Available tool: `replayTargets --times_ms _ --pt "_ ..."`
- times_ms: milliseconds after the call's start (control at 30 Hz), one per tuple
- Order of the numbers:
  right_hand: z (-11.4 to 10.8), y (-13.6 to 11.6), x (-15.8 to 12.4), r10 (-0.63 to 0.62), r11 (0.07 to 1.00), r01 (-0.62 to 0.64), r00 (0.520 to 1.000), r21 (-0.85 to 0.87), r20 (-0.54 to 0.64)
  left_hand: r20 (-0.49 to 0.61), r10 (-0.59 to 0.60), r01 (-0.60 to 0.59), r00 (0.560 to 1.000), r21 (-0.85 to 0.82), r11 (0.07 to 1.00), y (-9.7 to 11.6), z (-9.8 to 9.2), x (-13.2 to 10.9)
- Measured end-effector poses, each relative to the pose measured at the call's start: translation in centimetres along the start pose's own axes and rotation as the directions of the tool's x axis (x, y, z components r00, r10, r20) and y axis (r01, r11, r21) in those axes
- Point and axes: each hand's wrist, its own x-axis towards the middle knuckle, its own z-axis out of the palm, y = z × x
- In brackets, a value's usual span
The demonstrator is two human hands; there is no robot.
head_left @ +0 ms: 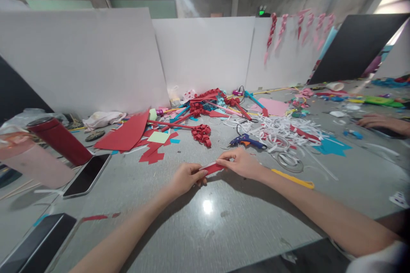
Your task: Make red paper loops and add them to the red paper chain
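Left hand (187, 178), right hand (239, 162) | grip: both pinching flat red strip (214, 168) | glossy grey tabletop (192, 239)

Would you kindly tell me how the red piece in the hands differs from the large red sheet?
The red piece is small and narrow; the red sheet is far broader. The red piece is held by the left hand and right hand, while the red sheet rests untouched on the table. Both are red.

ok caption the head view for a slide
Left hand and right hand hold a red strip, a glue gun beyond.
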Motion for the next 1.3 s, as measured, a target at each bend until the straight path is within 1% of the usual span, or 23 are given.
replayTargets --times_ms 100,200,333,433,500,633,733,967,1167,1300 --pt "0.2 0.2 0.1 0.016 0.999 -0.016 1.000 0.050 -0.016 0.010 -0.014 0.014 1.000 -0.049 0.999 0.2 0.1 -0.1" --pt "0.4 0.5 0.3 0.053 0.992 -0.047 0.997 0.120 -0.055 -0.015 -0.020 0.019 1.000 -0.077 0.997 0.6 0.2 -0.2" --pt "0.6 1.0 0.6 0.126 0.953 -0.091 0.987 0.290 -0.104 -0.047 -0.028 0.022 0.999 -0.141 0.990 1.0 0.3 -0.3" --pt "1.3 1.1 0.7 0.133 0.897 -0.078 0.986 0.436 -0.097 -0.105 -0.003 -0.019 0.994 -0.199 0.980 0.9 0.5 -0.3" --pt "2.1 1.0 0.5 0.151 0.864 -0.089 0.985 0.495 -0.087 -0.147 0.025 -0.057 0.989 -0.223 0.973 0.8 0.7 -0.2" --pt "3.5 0.4 0.1 0.182 0.820 -0.101 0.979 0.563 -0.090 -0.190 0.061 -0.110 0.980 -0.259 0.960 0.7 1.3 -0.1" --pt "3.7 0.0 0.0 0.171 0.794 -0.083 0.981 0.602 -0.091 -0.189 0.072 -0.126 0.979 -0.294 0.947 0.6 1.7 -0.1" --pt "3.5 0.1 0.2 0.202 0.771 -0.113 0.977 0.626 -0.072 -0.148 0.077 -0.125 0.986 -0.349 0.929 0.4 2.0 -0.2" --pt "3.6 0.3 0.0 0.180 0.862 -0.097 0.976 0.497 -0.123 -0.042 -0.004 -0.018 0.999 -0.515 0.857 0.9 2.4 -0.2" --pt "4.1 0.1 -0.2 0.147 0.878 -0.097 0.986 0.469 -0.073 -0.035 -0.029 0.006 0.999 -0.519 0.855 1.3 2.8 -0.3"
